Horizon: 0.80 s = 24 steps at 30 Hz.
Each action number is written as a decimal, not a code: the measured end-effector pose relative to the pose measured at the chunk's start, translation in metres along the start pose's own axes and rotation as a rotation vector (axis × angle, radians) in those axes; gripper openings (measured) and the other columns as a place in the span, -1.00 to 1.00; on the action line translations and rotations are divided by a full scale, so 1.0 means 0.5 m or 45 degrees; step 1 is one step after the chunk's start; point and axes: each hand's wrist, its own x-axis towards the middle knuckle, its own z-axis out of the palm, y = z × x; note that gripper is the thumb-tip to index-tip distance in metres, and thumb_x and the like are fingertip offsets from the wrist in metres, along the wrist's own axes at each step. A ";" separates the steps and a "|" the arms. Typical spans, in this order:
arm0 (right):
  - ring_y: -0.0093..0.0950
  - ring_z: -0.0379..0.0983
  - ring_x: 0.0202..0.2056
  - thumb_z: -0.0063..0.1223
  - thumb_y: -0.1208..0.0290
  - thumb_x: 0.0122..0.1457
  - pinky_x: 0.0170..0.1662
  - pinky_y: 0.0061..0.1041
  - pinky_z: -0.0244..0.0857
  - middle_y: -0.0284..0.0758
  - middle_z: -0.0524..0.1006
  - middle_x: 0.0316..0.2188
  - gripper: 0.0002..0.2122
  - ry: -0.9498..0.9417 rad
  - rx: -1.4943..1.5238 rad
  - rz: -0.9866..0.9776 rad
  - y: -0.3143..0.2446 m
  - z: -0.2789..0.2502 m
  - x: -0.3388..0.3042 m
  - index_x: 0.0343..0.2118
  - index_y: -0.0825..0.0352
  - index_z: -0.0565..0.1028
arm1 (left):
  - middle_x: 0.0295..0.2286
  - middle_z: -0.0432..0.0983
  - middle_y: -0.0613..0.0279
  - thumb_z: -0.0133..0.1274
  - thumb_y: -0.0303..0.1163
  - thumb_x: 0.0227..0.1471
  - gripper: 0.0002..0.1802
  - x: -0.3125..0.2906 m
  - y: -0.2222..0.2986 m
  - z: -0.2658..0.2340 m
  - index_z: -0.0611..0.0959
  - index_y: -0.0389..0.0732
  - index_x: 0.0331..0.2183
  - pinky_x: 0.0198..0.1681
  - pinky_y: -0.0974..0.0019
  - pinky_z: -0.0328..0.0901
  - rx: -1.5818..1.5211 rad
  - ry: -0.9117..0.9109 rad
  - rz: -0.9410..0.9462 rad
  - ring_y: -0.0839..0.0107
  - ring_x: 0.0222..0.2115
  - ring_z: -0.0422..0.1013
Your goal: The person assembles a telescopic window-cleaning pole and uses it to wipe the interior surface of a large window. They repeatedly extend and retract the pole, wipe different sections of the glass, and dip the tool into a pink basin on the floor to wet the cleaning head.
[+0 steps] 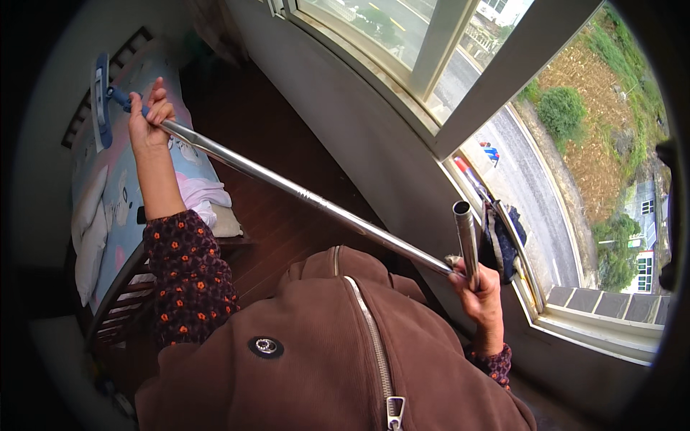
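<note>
The pole (309, 200) is slanting across the body, its long axis running upper left to lower right. The left hand (151, 118), nearer the head (104, 122), is grasping it; the right hand (483, 296) is clasping the tube (469, 248), which is angling up beside the pole's lower end.

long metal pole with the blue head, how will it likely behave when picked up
The long metal pole looks stiff, running straight from left hand to right hand. It may be light for its length if hollow like the open-ended tube beside it. Its smooth, shiny surface could be slippery.
</note>
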 end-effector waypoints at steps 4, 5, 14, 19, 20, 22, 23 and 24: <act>-0.26 0.46 -0.51 0.09 0.69 -0.18 -0.45 -0.42 0.34 -0.21 0.47 -0.51 -0.72 0.035 -0.423 -0.286 -0.023 0.046 0.028 -0.31 0.37 0.46 | -0.48 0.48 0.02 -0.29 0.11 0.21 -0.36 -0.021 -0.109 0.049 0.54 -0.34 -0.26 -0.58 0.34 0.23 0.419 0.594 0.228 0.42 -0.64 0.25; -0.24 0.46 -0.49 0.07 0.70 -0.25 -0.45 -0.40 0.35 -0.20 0.47 -0.48 -0.64 0.004 -0.493 -0.318 -0.024 0.061 0.037 -0.27 0.37 0.45 | -0.51 0.45 0.06 -0.33 0.12 0.22 -0.36 -0.033 -0.117 0.059 0.53 -0.31 -0.32 -0.57 0.33 0.22 0.317 0.679 0.234 0.40 -0.64 0.24; -0.74 0.27 -0.55 0.17 0.41 0.12 -0.50 -0.69 0.15 -0.51 0.40 -0.60 -0.79 -0.474 0.692 0.606 0.006 0.083 0.041 -0.26 0.43 0.49 | -0.74 0.06 0.37 -0.41 0.24 0.16 -0.32 -0.037 -0.112 0.082 0.30 -0.19 -0.61 -0.71 0.47 -0.02 -0.327 -0.670 0.104 0.54 -0.77 -0.02; -0.70 0.31 -0.58 0.14 0.30 0.14 -0.53 -0.68 0.19 -0.45 0.46 -0.58 -0.73 -0.560 0.818 0.640 0.048 0.119 0.047 -0.22 0.43 0.48 | -0.76 0.02 0.41 -0.18 0.04 0.20 -0.50 -0.016 -0.126 0.133 0.33 -0.18 -0.55 -0.75 0.49 -0.04 -0.313 -0.624 0.207 0.57 -0.81 -0.06; -0.71 0.33 -0.55 0.11 0.35 0.16 -0.50 -0.68 0.22 -0.47 0.46 -0.58 -0.79 -0.422 0.667 0.510 0.053 0.126 0.050 -0.25 0.39 0.49 | -0.76 0.04 0.42 -0.18 0.03 0.20 -0.52 -0.006 -0.130 0.150 0.38 -0.19 -0.51 -0.72 0.49 -0.03 -0.175 -0.710 0.168 0.59 -0.79 -0.01; -0.64 0.32 -0.53 0.16 0.47 0.10 -0.42 -0.59 0.29 -0.44 0.45 -0.55 -0.88 -0.144 0.343 0.064 0.061 0.133 0.061 -0.34 0.36 0.48 | -0.76 0.14 0.37 -0.22 0.17 0.14 -0.49 -0.016 -0.152 0.163 0.38 -0.08 -0.50 -0.71 0.42 -0.06 0.211 -0.122 0.181 0.52 -0.81 0.01; -0.54 0.35 -0.53 0.19 0.48 0.07 -0.41 -0.53 0.31 -0.34 0.44 -0.53 -0.86 0.015 0.173 -0.221 0.063 0.138 0.067 -0.33 0.35 0.48 | -0.74 0.19 0.36 -0.20 0.25 0.09 -0.47 -0.034 -0.166 0.161 0.42 -0.05 -0.47 -0.70 0.38 -0.03 0.309 0.068 0.164 0.48 -0.81 0.04; -0.46 0.35 -0.52 0.19 0.46 0.07 -0.39 -0.50 0.31 -0.27 0.42 -0.53 -0.84 -0.044 0.072 -0.204 0.059 0.133 0.064 -0.29 0.33 0.49 | -0.73 0.20 0.37 -0.22 0.28 0.08 -0.45 -0.050 -0.174 0.159 0.43 -0.03 -0.45 -0.68 0.36 0.01 0.227 -0.170 0.141 0.44 -0.80 0.08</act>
